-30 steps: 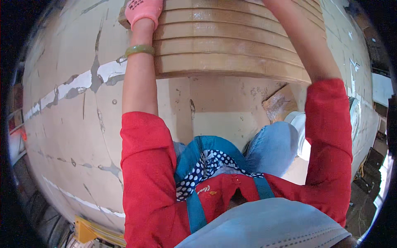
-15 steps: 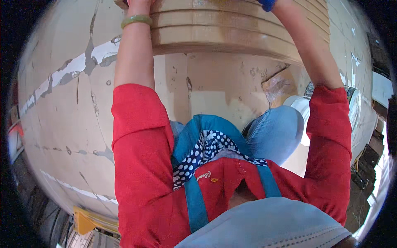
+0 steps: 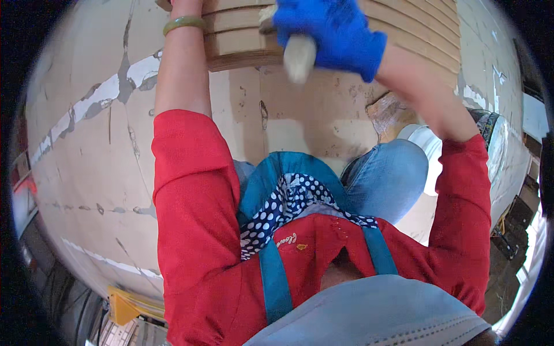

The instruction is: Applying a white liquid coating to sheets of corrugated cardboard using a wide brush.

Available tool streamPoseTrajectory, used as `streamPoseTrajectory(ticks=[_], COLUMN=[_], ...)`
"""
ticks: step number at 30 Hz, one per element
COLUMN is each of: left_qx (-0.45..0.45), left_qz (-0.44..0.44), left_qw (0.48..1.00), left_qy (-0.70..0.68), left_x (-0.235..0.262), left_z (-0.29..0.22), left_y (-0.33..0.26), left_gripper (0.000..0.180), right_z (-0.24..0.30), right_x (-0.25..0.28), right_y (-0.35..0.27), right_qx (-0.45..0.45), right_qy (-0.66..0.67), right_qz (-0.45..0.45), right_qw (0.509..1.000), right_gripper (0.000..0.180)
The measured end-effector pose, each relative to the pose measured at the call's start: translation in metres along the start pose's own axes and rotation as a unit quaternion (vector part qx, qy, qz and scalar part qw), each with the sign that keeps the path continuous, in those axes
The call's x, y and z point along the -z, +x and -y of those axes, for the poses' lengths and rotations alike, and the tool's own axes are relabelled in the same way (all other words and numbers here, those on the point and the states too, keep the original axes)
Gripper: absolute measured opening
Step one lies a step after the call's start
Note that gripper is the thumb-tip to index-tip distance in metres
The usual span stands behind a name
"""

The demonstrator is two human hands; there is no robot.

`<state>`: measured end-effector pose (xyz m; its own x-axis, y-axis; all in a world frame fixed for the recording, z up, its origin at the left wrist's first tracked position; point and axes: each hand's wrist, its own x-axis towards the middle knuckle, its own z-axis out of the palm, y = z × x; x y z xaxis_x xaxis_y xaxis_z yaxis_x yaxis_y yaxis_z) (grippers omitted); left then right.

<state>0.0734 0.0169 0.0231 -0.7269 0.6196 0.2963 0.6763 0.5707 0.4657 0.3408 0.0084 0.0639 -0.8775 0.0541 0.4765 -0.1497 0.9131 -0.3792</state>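
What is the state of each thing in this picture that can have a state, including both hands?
Right hand in blue glove: closed around a pale tool.
Pale rounded tool: gripped, held against the stack.
Stack of tan curved wooden strips: lying flat, layered.
Left hand: out of view above the green bangle.
Cracked pale floor: paint worn and patchy.

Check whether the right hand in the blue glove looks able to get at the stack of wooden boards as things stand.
Probably yes. The right hand already lies over the front edge of the stack of wooden boards, gripping a pale tool against it. Nothing stands between them. The left hand is cut off by the top edge.
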Motion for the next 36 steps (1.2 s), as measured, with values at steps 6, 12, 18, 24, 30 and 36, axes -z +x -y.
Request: streamPoseTrajectory(ticks=[6, 12, 18, 24, 30, 36], left_qx=[0.021, 0.070, 0.088, 0.125, 0.067, 0.079], left_qz=[-0.051, 0.001, 0.041, 0.024, -0.009, -0.021], left_qw=[0.998, 0.996, 0.990, 0.987, 0.988, 0.991], left_qy=[-0.022, 0.054, 0.100, 0.103, 0.136, 0.108], left_x=[-0.009, -0.005, -0.035, -0.046, -0.039, -0.040], left_z=[-0.008, 0.032, 0.037, 0.057, 0.114, 0.092], left_y=[0.000, 0.012, 0.025, 0.047, 0.100, 0.075], left_gripper=[0.072, 0.085, 0.089, 0.083, 0.077, 0.075], right_z=[0.026, 0.085, 0.133, 0.122, 0.095, 0.091], right_x=[0.050, 0.136, 0.141, 0.122, 0.098, 0.089], right_y=[-0.072, -0.241, -0.428, -0.504, -0.494, -0.498], right_qx=[-0.050, -0.392, -0.545, -0.606, -0.634, -0.690], right_qy=[0.050, -0.048, -0.056, -0.011, -0.058, -0.090], right_qz=[0.065, -0.325, -0.549, -0.495, -0.450, -0.383], right_qw=[0.995, 0.859, 0.631, 0.623, 0.626, 0.608], right_gripper=[0.018, 0.017, 0.022, 0.021, 0.020, 0.022])
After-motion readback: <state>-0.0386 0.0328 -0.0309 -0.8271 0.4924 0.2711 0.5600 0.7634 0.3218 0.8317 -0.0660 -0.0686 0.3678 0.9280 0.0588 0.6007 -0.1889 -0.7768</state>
